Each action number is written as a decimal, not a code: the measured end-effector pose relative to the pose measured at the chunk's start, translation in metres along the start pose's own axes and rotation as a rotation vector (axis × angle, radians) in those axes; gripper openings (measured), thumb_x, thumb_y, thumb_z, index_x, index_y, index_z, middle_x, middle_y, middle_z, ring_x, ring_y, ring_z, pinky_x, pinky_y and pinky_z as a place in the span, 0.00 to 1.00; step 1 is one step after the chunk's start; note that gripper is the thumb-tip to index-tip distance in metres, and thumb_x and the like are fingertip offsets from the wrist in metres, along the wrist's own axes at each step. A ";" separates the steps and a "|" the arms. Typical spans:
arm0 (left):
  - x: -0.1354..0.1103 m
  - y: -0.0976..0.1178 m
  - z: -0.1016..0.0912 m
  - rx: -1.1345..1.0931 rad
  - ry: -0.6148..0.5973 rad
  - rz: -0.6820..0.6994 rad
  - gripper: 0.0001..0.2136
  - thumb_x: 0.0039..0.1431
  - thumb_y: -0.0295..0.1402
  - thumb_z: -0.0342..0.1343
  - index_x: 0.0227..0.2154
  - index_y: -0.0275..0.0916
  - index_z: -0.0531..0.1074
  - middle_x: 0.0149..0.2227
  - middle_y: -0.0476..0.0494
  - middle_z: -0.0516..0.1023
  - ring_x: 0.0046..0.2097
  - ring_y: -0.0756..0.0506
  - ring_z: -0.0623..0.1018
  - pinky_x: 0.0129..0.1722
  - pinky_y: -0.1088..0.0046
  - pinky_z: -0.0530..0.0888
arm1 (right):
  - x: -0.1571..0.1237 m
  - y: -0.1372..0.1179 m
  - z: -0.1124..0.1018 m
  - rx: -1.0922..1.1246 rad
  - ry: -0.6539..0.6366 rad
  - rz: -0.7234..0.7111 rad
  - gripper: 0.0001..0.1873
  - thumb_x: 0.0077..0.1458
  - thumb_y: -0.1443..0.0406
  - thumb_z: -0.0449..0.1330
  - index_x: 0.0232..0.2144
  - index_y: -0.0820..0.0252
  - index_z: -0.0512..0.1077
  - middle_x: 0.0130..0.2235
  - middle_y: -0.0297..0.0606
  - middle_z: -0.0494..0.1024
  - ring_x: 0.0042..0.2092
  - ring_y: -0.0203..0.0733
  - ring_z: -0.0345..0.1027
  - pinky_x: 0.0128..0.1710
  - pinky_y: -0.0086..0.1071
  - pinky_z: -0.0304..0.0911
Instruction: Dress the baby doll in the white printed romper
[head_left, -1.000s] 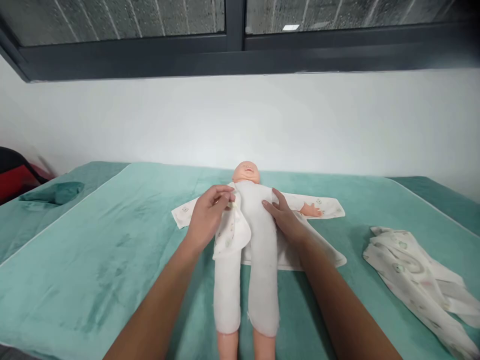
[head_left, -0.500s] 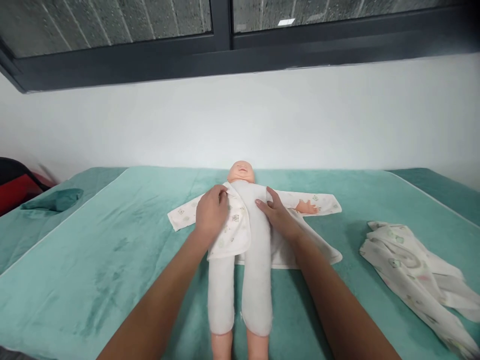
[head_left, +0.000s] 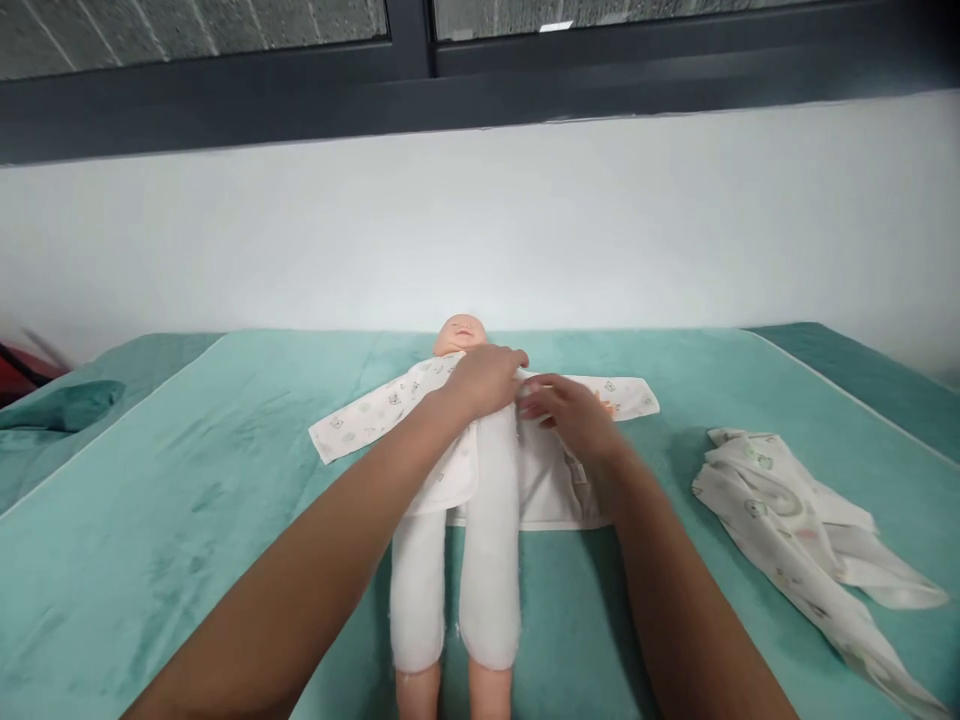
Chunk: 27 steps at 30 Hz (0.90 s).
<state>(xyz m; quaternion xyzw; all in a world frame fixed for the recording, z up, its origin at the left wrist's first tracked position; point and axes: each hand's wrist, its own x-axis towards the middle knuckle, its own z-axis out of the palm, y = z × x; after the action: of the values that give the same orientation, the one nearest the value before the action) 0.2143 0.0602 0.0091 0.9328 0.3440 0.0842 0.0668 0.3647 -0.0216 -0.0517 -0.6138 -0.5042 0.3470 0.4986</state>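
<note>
A baby doll (head_left: 489, 560) with a white padded body lies on its back, its head (head_left: 460, 335) toward the wall. Its arms are in the sleeves of a white printed baby shirt (head_left: 367, 415), open at the front. The left-side flap lies over the belly; the right-side flap (head_left: 544, 490) is spread on the bed. Across the doll's chest reaches my left hand (head_left: 486, 380), fingers bent at the shirt's edge by the right-side shoulder. Close beside it, my right hand (head_left: 564, 408) has curled, slightly blurred fingers over the right-side flap; whether they grip cloth is unclear.
A crumpled white printed garment (head_left: 795, 535) lies on the right of the green bed cover (head_left: 187, 520). Behind the bed stand a white wall (head_left: 480, 230) and a dark window frame (head_left: 262, 110). Something red (head_left: 19, 378) shows at the far left.
My left hand has moved right, from the left-side flap across the chest to the other shoulder. My right hand has come off the doll's chest, its fingers now curled. The view has shifted slightly.
</note>
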 end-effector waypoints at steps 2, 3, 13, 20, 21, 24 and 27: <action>0.009 0.011 0.008 0.156 -0.121 0.088 0.14 0.59 0.34 0.53 0.48 0.41 0.70 0.46 0.40 0.76 0.47 0.40 0.75 0.44 0.64 0.71 | 0.005 0.005 -0.024 -0.088 0.179 0.044 0.15 0.54 0.55 0.54 0.34 0.59 0.74 0.31 0.38 0.80 0.30 0.40 0.73 0.28 0.31 0.65; 0.013 0.017 0.012 0.221 -0.161 0.114 0.13 0.59 0.33 0.53 0.47 0.40 0.70 0.45 0.39 0.76 0.46 0.39 0.75 0.42 0.63 0.71 | 0.007 0.010 -0.036 -0.169 0.289 0.062 0.15 0.54 0.55 0.54 0.32 0.59 0.74 0.30 0.39 0.80 0.30 0.41 0.72 0.28 0.31 0.64; 0.021 0.019 0.009 0.348 -0.046 0.090 0.15 0.57 0.22 0.48 0.48 0.35 0.67 0.48 0.32 0.72 0.49 0.37 0.71 0.42 0.60 0.68 | 0.023 0.052 -0.066 -0.566 0.361 0.196 0.12 0.53 0.63 0.52 0.35 0.60 0.73 0.33 0.44 0.80 0.34 0.44 0.72 0.34 0.34 0.60; 0.007 0.010 -0.028 0.376 -0.063 0.065 0.15 0.54 0.20 0.52 0.44 0.37 0.70 0.45 0.34 0.73 0.48 0.36 0.70 0.41 0.62 0.65 | 0.016 0.037 -0.039 -0.566 0.141 0.135 0.16 0.44 0.51 0.63 0.21 0.57 0.72 0.26 0.40 0.77 0.30 0.44 0.68 0.30 0.34 0.55; 0.006 0.009 -0.029 0.391 -0.101 0.070 0.14 0.54 0.20 0.53 0.43 0.38 0.70 0.44 0.35 0.73 0.48 0.36 0.70 0.41 0.62 0.65 | 0.016 0.036 -0.041 -0.535 0.155 0.127 0.15 0.45 0.52 0.63 0.21 0.57 0.72 0.26 0.41 0.77 0.31 0.44 0.68 0.30 0.34 0.55; 0.007 0.008 -0.031 0.450 -0.217 0.082 0.14 0.52 0.20 0.54 0.40 0.41 0.72 0.43 0.37 0.74 0.48 0.37 0.70 0.41 0.63 0.64 | 0.019 0.035 -0.052 -0.449 0.249 0.129 0.18 0.52 0.51 0.56 0.27 0.60 0.74 0.28 0.41 0.77 0.33 0.45 0.68 0.31 0.34 0.57; 0.009 0.011 -0.025 0.482 -0.245 0.033 0.12 0.53 0.22 0.56 0.39 0.41 0.73 0.43 0.36 0.75 0.49 0.36 0.69 0.44 0.61 0.64 | 0.018 0.030 -0.061 -0.311 0.295 0.102 0.26 0.56 0.46 0.50 0.36 0.61 0.75 0.30 0.40 0.78 0.35 0.45 0.69 0.32 0.35 0.62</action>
<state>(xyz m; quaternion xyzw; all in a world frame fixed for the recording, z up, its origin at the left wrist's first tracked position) 0.2227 0.0596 0.0364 0.9304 0.3283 -0.1127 -0.1177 0.4344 -0.0196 -0.0631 -0.7520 -0.4415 0.1961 0.4484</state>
